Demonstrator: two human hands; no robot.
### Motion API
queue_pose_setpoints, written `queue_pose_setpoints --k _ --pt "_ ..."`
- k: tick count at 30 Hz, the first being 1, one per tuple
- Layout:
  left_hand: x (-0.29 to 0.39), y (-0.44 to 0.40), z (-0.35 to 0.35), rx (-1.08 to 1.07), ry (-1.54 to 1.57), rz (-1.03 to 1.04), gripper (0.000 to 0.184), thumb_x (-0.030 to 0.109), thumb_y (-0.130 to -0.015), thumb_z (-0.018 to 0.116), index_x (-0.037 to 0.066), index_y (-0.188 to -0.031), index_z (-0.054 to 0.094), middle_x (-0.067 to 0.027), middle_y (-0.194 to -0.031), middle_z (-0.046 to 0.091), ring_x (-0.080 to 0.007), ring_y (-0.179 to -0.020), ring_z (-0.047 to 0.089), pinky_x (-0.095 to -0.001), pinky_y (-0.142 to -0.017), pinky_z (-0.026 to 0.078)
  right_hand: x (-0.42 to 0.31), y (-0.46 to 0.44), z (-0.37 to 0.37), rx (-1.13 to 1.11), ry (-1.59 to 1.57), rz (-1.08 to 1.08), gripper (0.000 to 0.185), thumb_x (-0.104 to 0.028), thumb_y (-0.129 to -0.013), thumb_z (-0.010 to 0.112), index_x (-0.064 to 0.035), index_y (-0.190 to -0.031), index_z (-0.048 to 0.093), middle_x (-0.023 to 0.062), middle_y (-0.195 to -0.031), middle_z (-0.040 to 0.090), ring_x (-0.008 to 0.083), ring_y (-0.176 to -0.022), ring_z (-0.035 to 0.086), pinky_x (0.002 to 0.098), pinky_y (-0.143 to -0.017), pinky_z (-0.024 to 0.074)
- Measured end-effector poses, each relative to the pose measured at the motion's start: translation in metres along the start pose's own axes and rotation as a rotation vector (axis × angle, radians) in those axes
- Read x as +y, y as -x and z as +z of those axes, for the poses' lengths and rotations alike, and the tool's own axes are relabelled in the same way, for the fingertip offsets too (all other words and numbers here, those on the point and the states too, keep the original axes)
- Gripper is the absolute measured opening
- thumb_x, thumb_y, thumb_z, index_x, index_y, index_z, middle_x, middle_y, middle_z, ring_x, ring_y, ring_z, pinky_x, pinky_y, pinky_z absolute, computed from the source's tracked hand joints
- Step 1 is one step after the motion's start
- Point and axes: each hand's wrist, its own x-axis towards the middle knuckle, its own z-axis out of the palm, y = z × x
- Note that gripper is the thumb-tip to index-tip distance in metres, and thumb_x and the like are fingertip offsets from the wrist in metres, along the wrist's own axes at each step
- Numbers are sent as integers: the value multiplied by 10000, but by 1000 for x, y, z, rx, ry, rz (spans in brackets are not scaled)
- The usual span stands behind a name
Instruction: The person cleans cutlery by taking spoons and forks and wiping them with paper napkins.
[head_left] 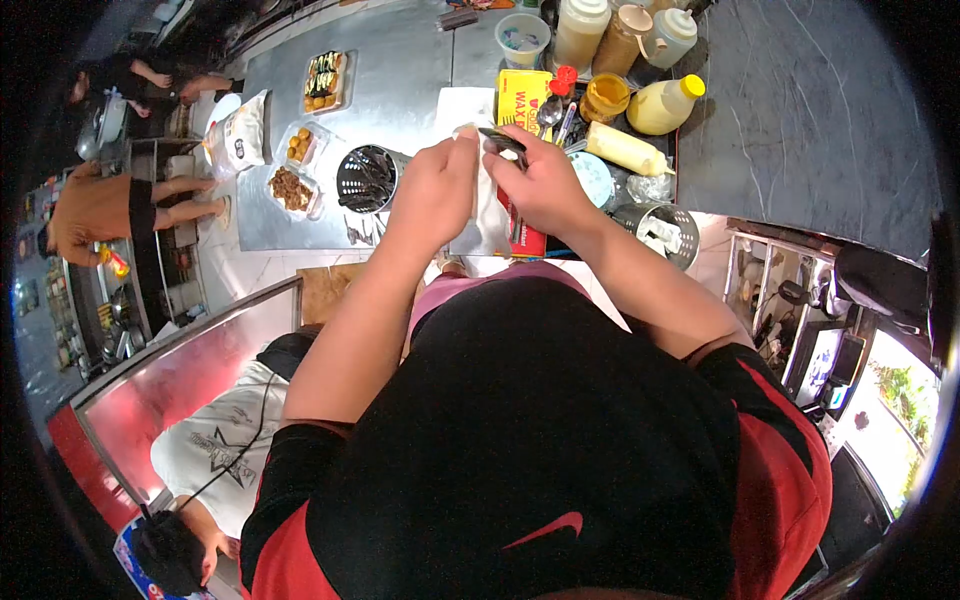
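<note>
My left hand (437,190) is closed at the near side of the steel table, its fingertips on a folded white paper napkin (488,225). Close beside it, my right hand (545,180) grips dark plastic cutlery (503,141) between thumb and fingers; whether it is a spoon or a fork I cannot tell. Left of my hands stands a perforated metal holder (349,185) full of similar black cutlery. Beyond my right hand lies a yellow and red wax paper box (520,95).
Food trays (326,82) and a white plastic bag (240,135) sit on the left of the steel table (400,50). Squeeze bottles (580,30), a yellow bottle (665,105) and a second perforated holder (680,225) stand at right. Other people are at left.
</note>
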Motion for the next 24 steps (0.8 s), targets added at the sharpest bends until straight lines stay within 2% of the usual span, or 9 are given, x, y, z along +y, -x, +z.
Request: queue_pose_setpoints --k 2,3,5,8,12,15,17,20,24 --pt "-3 -2 -8 -67 83 -146 560 492 -1052 596 -46 -1014 745 -209 -869 749 -272 -796 712 -393 -757 532 21 -5 -4 -33 -43 -142 297 -175 -998 623 -6 -1228 702 116 -1054 766 198 -998 705 342 -925 537" --pt "-3 1 -8 -64 178 -163 521 475 -1005 701 -34 -1111 744 -120 -915 756 -154 -802 670 -335 -745 528 20 -6 -7 -95 -34 -90 318 -149 -990 586 3 -1245 698 122 -1066 766 195 -1026 702 344 -945 530" --pt "-14 1 -12 -146 212 -54 452 404 -1000 724 -19 -1159 736 -101 -950 760 -154 -810 669 -332 -754 534 16 -8 -11 -192 -134 43 333 -144 -998 585 -23 -1285 704 74 -1096 751 100 -859 639 288 -823 521" --pt "-23 3 -34 -242 196 -25 345 274 -989 735 14 -1216 727 -80 -999 768 -141 -837 676 -320 -773 543 21 -14 -19 -256 -262 -23 347 -143 -995 604 -40 -1308 712 42 -1106 741 36 -760 582 247 -758 513" --pt "-22 4 -61 -263 -68 -18 286 207 -968 716 14 -1177 735 -51 -915 746 -102 -782 652 -302 -721 532 -11 -21 -30 -129 -52 -157 399 -144 -969 683 -27 -1350 686 33 -1081 719 27 -729 549 234 -714 493" --pt "1 1 -82 -381 -174 -68 274 160 -949 702 -4 -1166 729 -31 -923 745 -98 -765 643 -288 -720 537 -16 -36 -27 -333 73 -265 456 -185 -935 788 -17 -1345 681 17 -1063 706 68 -789 576 259 -737 503" --pt "2 -3 -86 -417 -38 63 253 126 -936 708 -6 -1151 723 -16 -925 740 -96 -738 635 -288 -701 533 -21 -50 -27 -464 212 -333 445 -278 -898 852 -18 -1235 724 7 -996 694 84 -817 565 277 -741 490" --pt "-10 -15 -105 -423 19 113 253 90 -915 743 -10 -1147 725 28 -885 705 -51 -655 574 -262 -593 471 -26 -62 -32 -598 370 44 496 -356 -850 889 -14 -1170 725 1 -947 675 94 -826 564 276 -744 471" --pt "-42 -24 -133 -577 41 -85 317 147 -934 766 3 -1214 722 48 -859 681 -17 -625 530 -246 -530 412 -28 -59 -33 -558 181 56 551 -423 -812 908 2 -1108 719 4 -916 669 112 -833 564 292 -745 469"
